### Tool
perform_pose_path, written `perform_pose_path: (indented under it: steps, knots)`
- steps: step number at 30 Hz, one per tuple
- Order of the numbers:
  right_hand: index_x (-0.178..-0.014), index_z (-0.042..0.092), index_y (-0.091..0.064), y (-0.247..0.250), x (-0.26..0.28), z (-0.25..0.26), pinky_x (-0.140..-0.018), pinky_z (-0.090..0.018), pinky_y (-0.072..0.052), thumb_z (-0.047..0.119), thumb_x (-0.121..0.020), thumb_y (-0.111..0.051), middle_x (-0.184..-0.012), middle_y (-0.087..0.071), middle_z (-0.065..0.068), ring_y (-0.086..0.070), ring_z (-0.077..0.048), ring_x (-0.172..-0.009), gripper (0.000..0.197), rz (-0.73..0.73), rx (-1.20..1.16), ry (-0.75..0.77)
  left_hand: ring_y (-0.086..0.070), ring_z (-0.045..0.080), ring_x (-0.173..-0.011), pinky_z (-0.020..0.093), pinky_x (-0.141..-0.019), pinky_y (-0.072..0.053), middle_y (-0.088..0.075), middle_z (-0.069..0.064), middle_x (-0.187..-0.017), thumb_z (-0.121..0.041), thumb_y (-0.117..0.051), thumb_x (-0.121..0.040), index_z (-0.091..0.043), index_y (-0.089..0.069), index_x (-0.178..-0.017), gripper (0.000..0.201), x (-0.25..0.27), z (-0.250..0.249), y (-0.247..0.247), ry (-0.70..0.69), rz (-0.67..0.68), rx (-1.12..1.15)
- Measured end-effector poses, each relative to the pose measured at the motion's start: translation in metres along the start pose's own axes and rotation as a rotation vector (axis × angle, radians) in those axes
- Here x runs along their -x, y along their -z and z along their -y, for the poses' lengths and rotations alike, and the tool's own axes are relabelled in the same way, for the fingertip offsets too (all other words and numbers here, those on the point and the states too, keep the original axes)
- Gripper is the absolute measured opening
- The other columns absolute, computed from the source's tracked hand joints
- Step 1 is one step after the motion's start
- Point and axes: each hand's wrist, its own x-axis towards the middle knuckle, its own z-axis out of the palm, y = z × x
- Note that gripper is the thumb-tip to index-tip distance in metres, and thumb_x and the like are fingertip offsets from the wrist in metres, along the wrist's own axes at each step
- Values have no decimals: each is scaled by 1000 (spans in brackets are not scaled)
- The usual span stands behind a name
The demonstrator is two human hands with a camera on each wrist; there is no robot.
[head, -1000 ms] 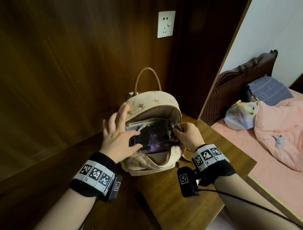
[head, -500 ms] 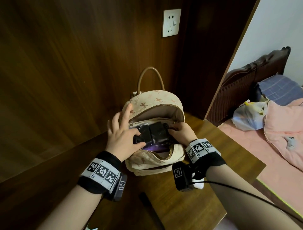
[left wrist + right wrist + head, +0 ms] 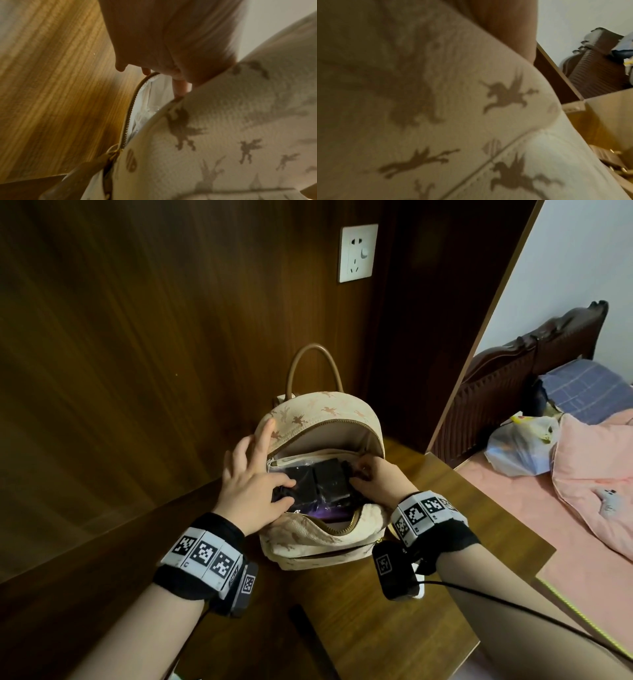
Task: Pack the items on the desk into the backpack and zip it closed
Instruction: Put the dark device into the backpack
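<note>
A cream backpack (image 3: 318, 412) with a winged-horse print stands on the wooden desk (image 3: 445, 542), its top zip open. A dark packet (image 3: 322, 482) in clear wrap lies across the opening, mostly inside. My left hand (image 3: 289, 492) pinches the packet's left end with thumb and one finger, while the other fingers spread over the bag's side. My right hand (image 3: 358, 475) curls its fingers round the packet's right end. The left wrist view shows fingers (image 3: 180, 86) reaching into the gap beside the brass zip (image 3: 133, 102). Only bag fabric (image 3: 436, 108) fills the right wrist view.
Dark wood panels with a white wall socket (image 3: 358, 253) stand close behind the bag. The desk ends at the right, where a bed with a pink quilt (image 3: 596, 474) and a plastic bag (image 3: 520, 446) lies. A black cable (image 3: 496, 597) trails from my right wrist.
The dark packet has gone down from standing proud of the opening to lying mostly inside the backpack. Both hands moved inward and down with it.
</note>
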Motion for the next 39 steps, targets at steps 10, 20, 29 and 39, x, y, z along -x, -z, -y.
perform_pose_path:
  steps: [10,20,29,39]
  knots:
    - [-111,19,-54,17,27,-31,-102,-40,-41,19,-99,-40,-118,-60,-10,-55,-24,-110,19,156,-481,-118,11,27,-142,57,-116,-8,46,-15,-144,-45,-67,-83,-43,-66,-105,22,4,-4,2,33,-1,-8]
    - [-104,11,-71,26,18,-26,-71,-20,-48,26,-89,-61,-93,-68,-2,-61,-17,-86,23,278,23,41,10,29,-144,58,-117,-3,43,-14,-146,-45,-65,-83,-43,-66,-104,21,5,-9,5,43,26,-29]
    - [-85,14,-67,21,13,-21,-69,-21,-43,26,-85,-67,-90,-67,-5,-60,-18,-84,12,244,58,-61,39,25,-136,62,-113,-1,49,-1,-144,-32,-62,-90,-50,-55,-124,39,7,-27,2,-95,63,18]
    - [-98,22,-69,31,14,-30,-78,-23,-41,28,-92,-56,-90,-63,8,-58,-12,-87,15,233,-181,-8,51,30,-127,65,-113,2,58,3,-135,-38,-52,-95,-58,-43,-130,42,0,-24,-1,-73,195,-47]
